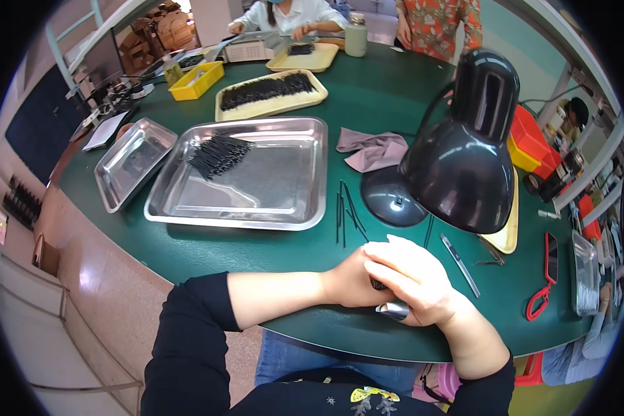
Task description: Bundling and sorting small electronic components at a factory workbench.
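From where I sit, a small tray (135,166) leans in the left of the frame, against the big tray (270,180) with its pile of black rods (218,154). Right of that, near the centre of the frame, a few loose rods (345,215) lie on the counter (277,246), their long axes running mostly up and down, some slanting to lower right. They sit up and left of my fingers, the lowest end just above where the hands meet; my left hand (348,279) is the nearer one. Its forearm (277,295) comes in almost level from the lower left, and its fingers are mostly covered, so I cannot tell how they stand. The dark bundle (377,284) is enclosed between the palms, just right of bottom centre; only one end shows, so its long axis is hidden from me. My right hand (419,277) folds over from the right, fingers side by side and closed round it, thumb below wearing a silver cap (394,310). Beyond, the knife (460,265) lies apart, under the lamp (457,173).
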### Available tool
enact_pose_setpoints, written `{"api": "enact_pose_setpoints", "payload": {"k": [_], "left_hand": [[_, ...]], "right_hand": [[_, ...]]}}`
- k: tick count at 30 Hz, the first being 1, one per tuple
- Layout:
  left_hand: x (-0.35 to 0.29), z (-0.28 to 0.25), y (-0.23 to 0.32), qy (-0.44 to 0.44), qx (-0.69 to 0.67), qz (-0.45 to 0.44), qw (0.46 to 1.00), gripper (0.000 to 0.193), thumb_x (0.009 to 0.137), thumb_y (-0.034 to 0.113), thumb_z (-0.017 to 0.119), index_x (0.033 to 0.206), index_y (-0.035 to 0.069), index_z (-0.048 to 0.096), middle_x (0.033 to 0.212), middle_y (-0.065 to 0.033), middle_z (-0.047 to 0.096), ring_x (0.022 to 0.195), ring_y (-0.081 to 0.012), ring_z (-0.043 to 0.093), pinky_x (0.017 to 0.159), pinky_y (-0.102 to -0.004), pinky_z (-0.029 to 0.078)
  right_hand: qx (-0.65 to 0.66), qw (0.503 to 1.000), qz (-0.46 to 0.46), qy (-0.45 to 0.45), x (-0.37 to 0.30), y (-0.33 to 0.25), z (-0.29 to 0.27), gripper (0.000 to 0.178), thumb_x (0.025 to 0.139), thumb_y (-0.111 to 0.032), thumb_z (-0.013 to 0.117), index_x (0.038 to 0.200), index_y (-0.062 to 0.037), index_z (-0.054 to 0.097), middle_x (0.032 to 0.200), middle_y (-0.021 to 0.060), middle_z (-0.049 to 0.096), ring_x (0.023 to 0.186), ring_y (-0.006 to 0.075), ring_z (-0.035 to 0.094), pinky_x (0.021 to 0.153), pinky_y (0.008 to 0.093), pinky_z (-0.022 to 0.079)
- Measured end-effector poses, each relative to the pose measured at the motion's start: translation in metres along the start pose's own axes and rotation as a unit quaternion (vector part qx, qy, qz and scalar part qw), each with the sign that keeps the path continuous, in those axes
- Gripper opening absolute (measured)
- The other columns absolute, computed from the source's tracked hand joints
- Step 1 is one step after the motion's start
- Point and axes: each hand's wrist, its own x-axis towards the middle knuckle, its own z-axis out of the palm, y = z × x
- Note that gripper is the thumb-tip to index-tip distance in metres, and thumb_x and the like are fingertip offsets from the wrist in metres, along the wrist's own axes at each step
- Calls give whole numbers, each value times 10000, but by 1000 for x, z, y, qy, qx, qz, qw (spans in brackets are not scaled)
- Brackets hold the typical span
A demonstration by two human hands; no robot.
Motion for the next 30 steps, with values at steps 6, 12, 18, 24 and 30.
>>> {"api": "enact_pose_setpoints", "payload": {"k": [6, 12, 18, 24, 30], "left_hand": [[3, 4, -6, -82, 76, 83, 990, 306, 635, 33, 652, 933, 38, 580, 901, -110, 594, 845, -256, 573, 738, -334, 456], [-8, 2, -15, -131, 28, 3, 991, 278, 674, 80, 646, 942, 52, 580, 934, -103, 576, 899, -257, 554, 787, -351, 440], [-4, 2, 1, -70, -59, -132, 987, 193, 688, 32, 650, 856, 13, 555, 817, -92, 610, 757, -199, 601, 739, -301, 454], [7, -4, 6, 6, -245, -257, 935, 58, 799, 34, 562, 761, 2, 533, 669, -45, 568, 612, -104, 570, 579, -233, 464], [5, -8, 7, 71, -352, -351, 865, 92, 774, 39, 605, 834, 5, 544, 688, -50, 568, 565, -108, 570, 545, -222, 465]], "right_hand": [[17, 1000, -8, 0, 2, -3, -7, 491, 673, -278, 626, 1059, 15, 549, 1074, 175, 550, 946, 303, 558, 857, 418, 424], [27, 997, 1, 76, 0, -3, -6, 408, 682, -216, 625, 1021, 3, 567, 1018, 150, 580, 920, 282, 573, 860, 380, 436], [132, 969, 149, 147, -17, 10, -7, 311, 690, -64, 573, 988, 25, 565, 920, 150, 598, 860, 273, 593, 791, 349, 465], [291, 880, 308, 214, -36, 32, -9, 185, 786, 45, 356, 784, 68, 539, 714, 121, 598, 652, 148, 576, 637, 266, 477], [461, 783, 379, 175, -39, 34, 6, 150, 782, 28, 426, 796, 48, 574, 737, 103, 606, 664, 143, 574, 620, 264, 474]]}}
